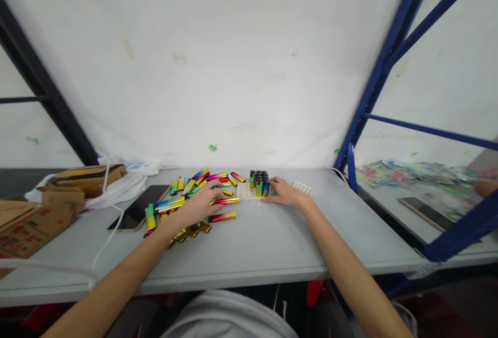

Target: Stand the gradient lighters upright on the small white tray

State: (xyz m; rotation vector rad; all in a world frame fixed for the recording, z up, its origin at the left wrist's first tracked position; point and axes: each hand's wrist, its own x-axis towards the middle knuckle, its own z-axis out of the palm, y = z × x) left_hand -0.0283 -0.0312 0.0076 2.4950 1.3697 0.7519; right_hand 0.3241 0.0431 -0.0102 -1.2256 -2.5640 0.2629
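Observation:
My left hand (pixel 203 203) reaches over a loose pile of shiny, rainbow-coloured tubes (pixel 170 205). Its fingers are spread, and the tips are close to a red-and-yellow tube (pixel 227 201); whether they touch it I cannot tell. A white tray (pixel 244 192) with rows of round hollows lies to the right of the pile. On the tray's right part several tubes with black tops (pixel 261 182) stand upright in a tight group. My right hand (pixel 284 191) grips the tray's right end, thumb at the front edge and forefinger behind, beside the standing tubes.
Another white holed tray (pixel 302 188) lies to the right. On the left are a dark phone (pixel 142 208), cardboard boxes (pixel 39 218) and a white cable (pixel 107 203). A blue metal frame (pixel 365 104) separates a neighbouring table, where another person's hand (pixel 486 187) shows.

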